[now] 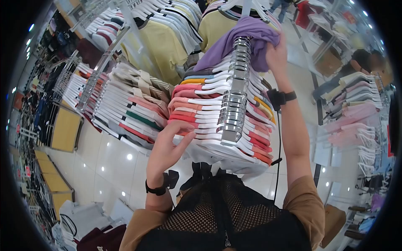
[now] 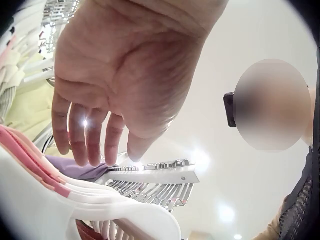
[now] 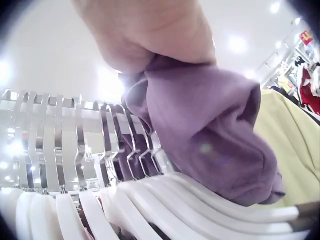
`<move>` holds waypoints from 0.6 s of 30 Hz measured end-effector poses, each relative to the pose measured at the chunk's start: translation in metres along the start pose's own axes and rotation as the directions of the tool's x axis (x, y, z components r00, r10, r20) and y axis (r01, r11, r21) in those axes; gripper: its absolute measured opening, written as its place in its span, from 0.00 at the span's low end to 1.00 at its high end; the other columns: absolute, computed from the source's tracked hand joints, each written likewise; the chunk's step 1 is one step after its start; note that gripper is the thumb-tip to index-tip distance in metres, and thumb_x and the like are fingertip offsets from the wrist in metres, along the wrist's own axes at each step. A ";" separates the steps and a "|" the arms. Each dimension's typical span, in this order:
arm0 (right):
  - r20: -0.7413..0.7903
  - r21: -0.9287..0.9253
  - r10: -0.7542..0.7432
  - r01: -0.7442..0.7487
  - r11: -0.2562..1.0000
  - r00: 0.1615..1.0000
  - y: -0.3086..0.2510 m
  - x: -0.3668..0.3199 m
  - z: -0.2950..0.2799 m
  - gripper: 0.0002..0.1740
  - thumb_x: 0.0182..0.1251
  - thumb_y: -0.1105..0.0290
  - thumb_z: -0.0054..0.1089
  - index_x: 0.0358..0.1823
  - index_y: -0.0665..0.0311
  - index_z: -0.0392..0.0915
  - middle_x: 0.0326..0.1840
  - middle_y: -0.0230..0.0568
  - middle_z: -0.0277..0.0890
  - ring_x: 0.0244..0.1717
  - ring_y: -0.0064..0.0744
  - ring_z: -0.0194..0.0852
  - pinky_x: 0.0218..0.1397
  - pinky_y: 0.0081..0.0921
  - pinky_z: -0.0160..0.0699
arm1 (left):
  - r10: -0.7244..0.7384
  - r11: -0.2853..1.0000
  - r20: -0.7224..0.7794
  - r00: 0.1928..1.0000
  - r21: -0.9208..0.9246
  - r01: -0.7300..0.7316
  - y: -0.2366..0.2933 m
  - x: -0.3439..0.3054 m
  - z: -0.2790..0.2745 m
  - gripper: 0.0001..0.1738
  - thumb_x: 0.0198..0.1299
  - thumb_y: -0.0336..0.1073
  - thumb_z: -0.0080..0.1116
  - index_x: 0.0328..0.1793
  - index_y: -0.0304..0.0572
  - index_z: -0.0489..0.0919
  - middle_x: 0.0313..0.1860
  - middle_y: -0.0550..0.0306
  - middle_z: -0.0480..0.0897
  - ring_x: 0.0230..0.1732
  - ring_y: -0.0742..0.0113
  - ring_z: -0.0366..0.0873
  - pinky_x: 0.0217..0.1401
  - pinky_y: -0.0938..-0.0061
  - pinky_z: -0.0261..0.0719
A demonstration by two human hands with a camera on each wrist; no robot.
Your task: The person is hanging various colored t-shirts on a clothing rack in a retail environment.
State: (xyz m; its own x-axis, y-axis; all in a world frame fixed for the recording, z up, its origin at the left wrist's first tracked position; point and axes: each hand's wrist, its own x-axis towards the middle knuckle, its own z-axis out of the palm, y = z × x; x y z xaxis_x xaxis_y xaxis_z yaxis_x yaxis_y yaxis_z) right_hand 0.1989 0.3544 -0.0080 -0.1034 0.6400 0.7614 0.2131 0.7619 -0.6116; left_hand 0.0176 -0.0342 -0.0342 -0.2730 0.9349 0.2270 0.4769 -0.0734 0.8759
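Note:
A purple garment lies bunched over the far end of a metal rail. My right hand grips its right side; in the right wrist view the purple cloth comes out from under the hand, whose fingers are largely hidden. My left hand, fingers extended and thumb apart, hovers at the near left of the rack beside white hangers that carry red, coral and pink tops. Seen from the left wrist, the palm holds nothing, and the hangers pass below its fingertips.
Another rail of striped and white clothes stands close on the left. Yellow tops hang beyond the rack. To the right, past a tiled aisle, are a pink-and-white rack and another person. A thin black cable hangs at the rack's right.

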 end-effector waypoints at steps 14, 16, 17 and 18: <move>-0.130 0.097 -0.812 0.822 0.561 0.569 -0.208 -0.011 -0.059 0.24 0.55 0.74 0.72 0.56 0.65 0.83 0.46 0.44 0.85 0.43 0.46 0.83 0.47 0.33 0.82 | 0.307 0.901 -0.298 0.904 0.396 -0.176 0.037 -0.013 0.008 0.45 0.53 0.33 0.80 0.76 0.33 0.67 0.70 0.40 0.73 0.67 0.50 0.75 0.68 0.61 0.75; -0.039 0.068 -0.808 0.808 0.585 0.588 -0.230 -0.035 -0.078 0.25 0.53 0.74 0.74 0.56 0.66 0.82 0.47 0.47 0.84 0.43 0.46 0.83 0.45 0.31 0.82 | 0.353 0.900 -0.326 0.877 0.374 -0.223 0.045 -0.012 0.009 0.48 0.53 0.35 0.80 0.78 0.35 0.65 0.72 0.43 0.72 0.72 0.45 0.70 0.73 0.57 0.70; 0.048 0.042 -0.792 0.791 0.611 0.609 -0.241 -0.053 -0.088 0.27 0.51 0.74 0.75 0.56 0.66 0.82 0.48 0.49 0.84 0.42 0.46 0.83 0.44 0.30 0.82 | 0.391 0.896 -0.353 0.850 0.356 -0.264 0.046 -0.014 0.010 0.51 0.53 0.38 0.81 0.80 0.36 0.63 0.75 0.46 0.72 0.77 0.41 0.65 0.78 0.52 0.64; 0.049 0.088 -0.784 0.779 0.621 0.619 -0.253 -0.074 -0.091 0.27 0.50 0.74 0.75 0.55 0.67 0.82 0.47 0.50 0.82 0.40 0.45 0.82 0.41 0.31 0.82 | 0.359 0.911 -0.380 0.852 0.340 -0.232 0.041 -0.019 0.012 0.50 0.51 0.40 0.80 0.79 0.36 0.66 0.75 0.45 0.72 0.78 0.41 0.64 0.78 0.52 0.62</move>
State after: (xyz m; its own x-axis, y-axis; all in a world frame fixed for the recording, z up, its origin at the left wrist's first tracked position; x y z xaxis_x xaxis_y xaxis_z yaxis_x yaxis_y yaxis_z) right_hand 0.2413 0.1051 0.1106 -0.2789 -0.1958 0.9402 -0.0340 0.9804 0.1941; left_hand 0.0522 -0.0510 -0.0073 -0.3791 0.6382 0.6701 0.7824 -0.1656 0.6004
